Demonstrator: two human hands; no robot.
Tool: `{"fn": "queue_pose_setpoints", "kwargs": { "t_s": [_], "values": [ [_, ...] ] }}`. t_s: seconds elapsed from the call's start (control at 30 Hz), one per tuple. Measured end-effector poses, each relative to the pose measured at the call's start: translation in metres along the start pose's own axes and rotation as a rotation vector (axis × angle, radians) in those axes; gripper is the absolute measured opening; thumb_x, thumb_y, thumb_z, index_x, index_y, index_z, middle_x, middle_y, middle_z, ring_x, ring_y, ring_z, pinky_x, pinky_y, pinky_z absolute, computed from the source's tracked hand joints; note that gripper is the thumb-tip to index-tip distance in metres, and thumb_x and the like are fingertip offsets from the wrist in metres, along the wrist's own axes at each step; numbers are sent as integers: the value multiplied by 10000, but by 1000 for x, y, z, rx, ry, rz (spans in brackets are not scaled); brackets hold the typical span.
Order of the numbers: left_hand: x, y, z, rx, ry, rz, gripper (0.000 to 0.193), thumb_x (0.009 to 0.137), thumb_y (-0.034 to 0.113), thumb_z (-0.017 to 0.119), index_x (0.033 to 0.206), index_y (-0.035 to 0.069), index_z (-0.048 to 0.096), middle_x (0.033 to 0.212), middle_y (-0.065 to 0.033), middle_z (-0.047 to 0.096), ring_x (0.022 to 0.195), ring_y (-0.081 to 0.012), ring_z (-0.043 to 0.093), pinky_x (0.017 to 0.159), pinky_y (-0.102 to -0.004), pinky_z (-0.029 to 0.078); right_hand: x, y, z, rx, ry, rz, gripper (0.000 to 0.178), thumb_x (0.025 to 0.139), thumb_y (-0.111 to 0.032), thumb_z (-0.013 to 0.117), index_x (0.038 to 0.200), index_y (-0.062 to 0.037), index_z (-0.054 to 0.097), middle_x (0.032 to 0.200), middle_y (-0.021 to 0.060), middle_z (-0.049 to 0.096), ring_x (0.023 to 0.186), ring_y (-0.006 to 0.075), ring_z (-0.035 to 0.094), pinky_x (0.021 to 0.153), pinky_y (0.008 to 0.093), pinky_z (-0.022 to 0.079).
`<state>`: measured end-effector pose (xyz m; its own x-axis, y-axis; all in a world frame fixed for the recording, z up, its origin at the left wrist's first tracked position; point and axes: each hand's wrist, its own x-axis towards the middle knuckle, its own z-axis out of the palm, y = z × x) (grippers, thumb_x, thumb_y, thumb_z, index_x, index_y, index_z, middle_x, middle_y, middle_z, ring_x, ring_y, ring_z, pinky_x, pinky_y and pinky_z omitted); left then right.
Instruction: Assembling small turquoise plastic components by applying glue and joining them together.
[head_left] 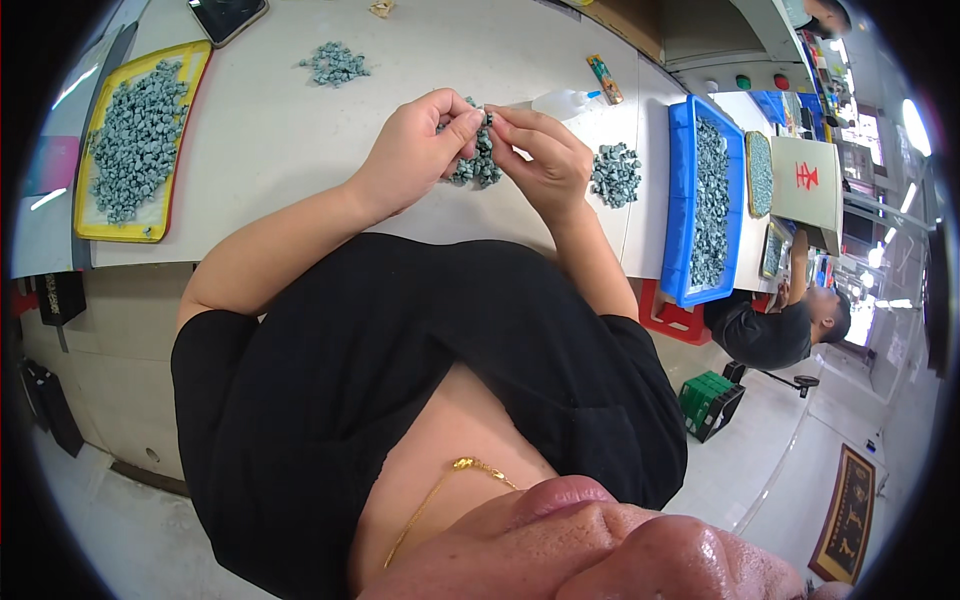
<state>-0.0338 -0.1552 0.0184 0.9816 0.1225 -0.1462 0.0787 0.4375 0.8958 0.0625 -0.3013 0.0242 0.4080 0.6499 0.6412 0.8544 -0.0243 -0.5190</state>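
Note:
Over the white table, my left hand (425, 140) is closed, thumb pressed to forefinger. Its fingertips meet those of my right hand (550, 158), which pinches too. A tiny dark grey-green piece (488, 118) shows between the fingertips; whether both hands grip it is hard to see. Just below and behind the fingers lies a pile of small grey-green stone-like pieces (478, 168), partly hidden by my hands. Another such pile (616, 175) is to the right of my right hand. A smaller loose heap (335, 64) lies farther off to the left.
At left, a yellow tray (120, 234) holds many pieces; a phone (232, 14) lies beyond it. A blue-tipped clear bottle (562, 104) and a small orange-green packet (604, 80) are beyond my right hand. A blue bin (680, 200) of pieces stands right, near another person (765, 335).

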Motion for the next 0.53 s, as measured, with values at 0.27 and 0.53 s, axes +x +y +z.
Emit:
{"fn": "queue_pose_setpoints", "kwargs": {
  "t_s": [0.27,0.53],
  "values": [
    [13,-4,-5,14,58,-165,156,937,178,539,848,51,515,683,13,496,492,-34,338,439,-188,263,7,5,-23,-155,-57,186,124,760,-43,711,881,-22,692,859,107,684,747,222,663,668,284,531],
    [19,4,-16,-171,136,-225,194,964,232,473,917,50,520,618,20,447,457,-70,344,408,-218,259,17,23,-55,-209,260,108,106,834,4,608,898,17,692,657,77,670,621,155,651,633,249,509]
  ]
}}
